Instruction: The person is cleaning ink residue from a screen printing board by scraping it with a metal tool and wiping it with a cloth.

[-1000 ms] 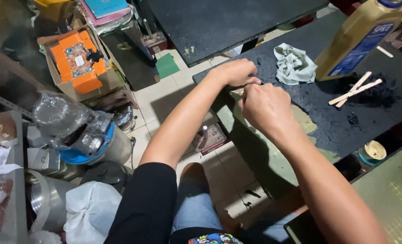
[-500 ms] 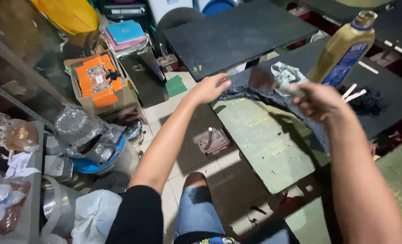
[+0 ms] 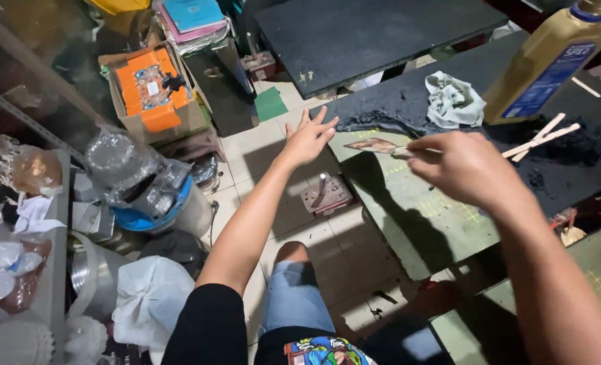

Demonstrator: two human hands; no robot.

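Note:
My right hand (image 3: 464,165) is closed around the handle of a small palette knife (image 3: 376,145), whose smeared blade points left over a green cutting mat (image 3: 422,216). My left hand (image 3: 308,138) hovers open, fingers spread, just left of the blade at the mat's near-left corner, holding nothing. Black paste (image 3: 388,115) is spread over the dark board beyond the mat. A crumpled grey rag (image 3: 453,100) lies on that board. To the right of the rag stands a tall gold bottle with a blue label (image 3: 550,64). Two wooden sticks (image 3: 542,137) lie on the dark paste beside my right hand.
A second black board (image 3: 375,34) sits farther back. On the tiled floor stand a small metal block with a post (image 3: 325,194), a cardboard box with an orange device (image 3: 153,88), a blue machine wrapped in plastic (image 3: 141,189), white bags (image 3: 152,297) and a cluttered shelf (image 3: 16,236) at left.
My right hand has drawn the palette knife back toward me and leftward over the green mat. My left hand has lifted off the board's edge and opened its fingers.

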